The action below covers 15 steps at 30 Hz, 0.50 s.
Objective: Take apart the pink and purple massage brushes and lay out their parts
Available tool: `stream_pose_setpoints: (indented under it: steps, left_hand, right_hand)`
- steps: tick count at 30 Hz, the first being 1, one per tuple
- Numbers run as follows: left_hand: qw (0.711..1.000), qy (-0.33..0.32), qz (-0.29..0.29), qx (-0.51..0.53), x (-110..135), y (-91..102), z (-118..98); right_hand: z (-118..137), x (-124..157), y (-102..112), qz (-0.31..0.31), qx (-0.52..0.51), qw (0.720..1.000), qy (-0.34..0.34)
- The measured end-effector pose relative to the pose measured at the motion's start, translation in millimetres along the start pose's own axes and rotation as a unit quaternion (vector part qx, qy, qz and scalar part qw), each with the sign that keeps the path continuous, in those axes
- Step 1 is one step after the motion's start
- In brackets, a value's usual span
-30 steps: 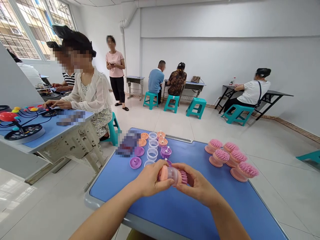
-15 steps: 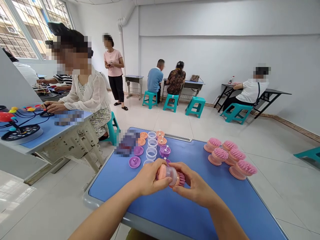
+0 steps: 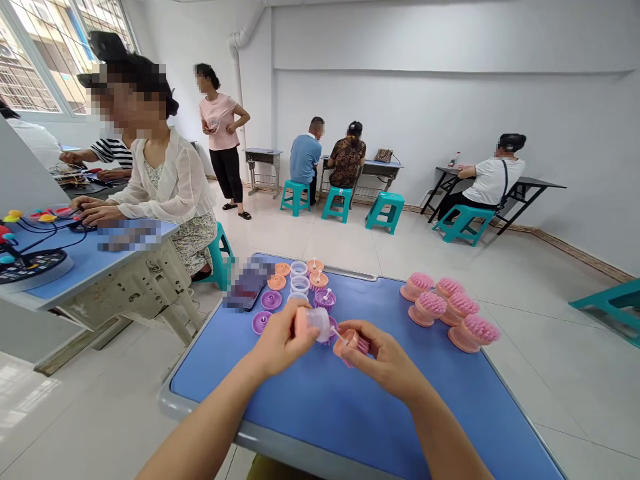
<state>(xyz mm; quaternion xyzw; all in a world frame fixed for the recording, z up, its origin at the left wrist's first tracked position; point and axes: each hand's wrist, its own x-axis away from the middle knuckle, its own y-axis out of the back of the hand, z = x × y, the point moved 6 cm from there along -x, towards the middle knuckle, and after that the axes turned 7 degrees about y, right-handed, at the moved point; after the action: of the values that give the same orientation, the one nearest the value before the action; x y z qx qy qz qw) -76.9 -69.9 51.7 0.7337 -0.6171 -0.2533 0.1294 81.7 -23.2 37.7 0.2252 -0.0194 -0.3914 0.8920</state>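
Observation:
My left hand (image 3: 280, 340) is closed round a clear cup with an orange cap (image 3: 311, 321), held above the blue table (image 3: 360, 413). My right hand (image 3: 385, 360) pinches a pink bristle brush head (image 3: 353, 343) with a thin white stem pointing at the cup. The two parts sit a small gap apart. Behind my hands lie loose parts (image 3: 300, 283): purple and orange discs, clear rings and a purple bristle head (image 3: 325, 299).
Several finished pink brushes (image 3: 447, 310) stand at the table's right. A blurred dark object (image 3: 245, 288) lies at the far left corner. A person in white (image 3: 165, 187) sits at a neighbouring blue table (image 3: 75, 260). Other people and teal stools (image 3: 384, 210) fill the room behind.
The brush that I held as one piece is now apart: the cup with cap has gone left in my left hand, the bristle head stays in my right. The view shifted slightly right.

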Motion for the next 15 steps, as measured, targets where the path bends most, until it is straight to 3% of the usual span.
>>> stream_pose_setpoints:
  steps: [3, 6, 15]
  left_hand:
    - [0.996, 0.013, -0.077, 0.044, -3, 15.7, 9]
    - [0.989, 0.034, -0.122, 0.078, -5, 23.8, 18]
    - [0.985, 0.051, -0.126, 0.109, -7, 24.0, 24]
  right_hand:
    - [-1, -1, 1, -0.025, 0.031, 0.999, 0.001]
    - [5, 0, -5, -0.007, 0.050, 0.998, 0.039]
    - [7, 5, -26, 0.090, 0.180, 0.976, 0.082]
